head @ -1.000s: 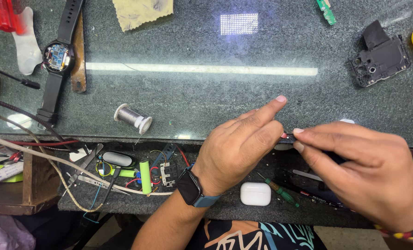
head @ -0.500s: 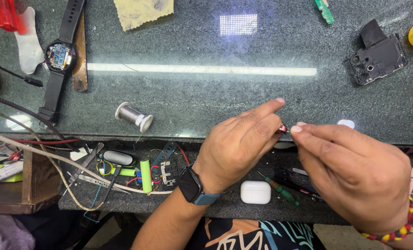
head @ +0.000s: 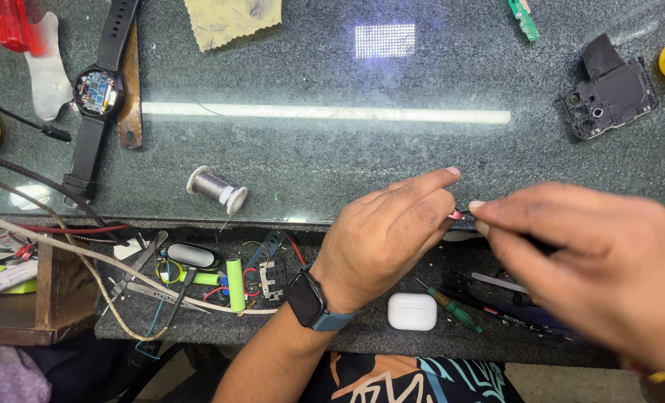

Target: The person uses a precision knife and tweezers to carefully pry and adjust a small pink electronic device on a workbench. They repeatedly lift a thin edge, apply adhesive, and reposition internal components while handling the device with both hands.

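Both hands, left hand (head: 381,235) and blurred right hand (head: 594,261), pinch a tiny pink part (head: 456,216) (perhaps a wire end) that could slip onto the cluttered tray (head: 362,336).

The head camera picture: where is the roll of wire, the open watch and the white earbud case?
Solder wire spool (head: 217,189), head view, on its wound grey middle.
Opened smartwatch (head: 95,91), head view, on the bare circuit board inside its round body.
White earbud case (head: 412,311), head view, on its smooth top.
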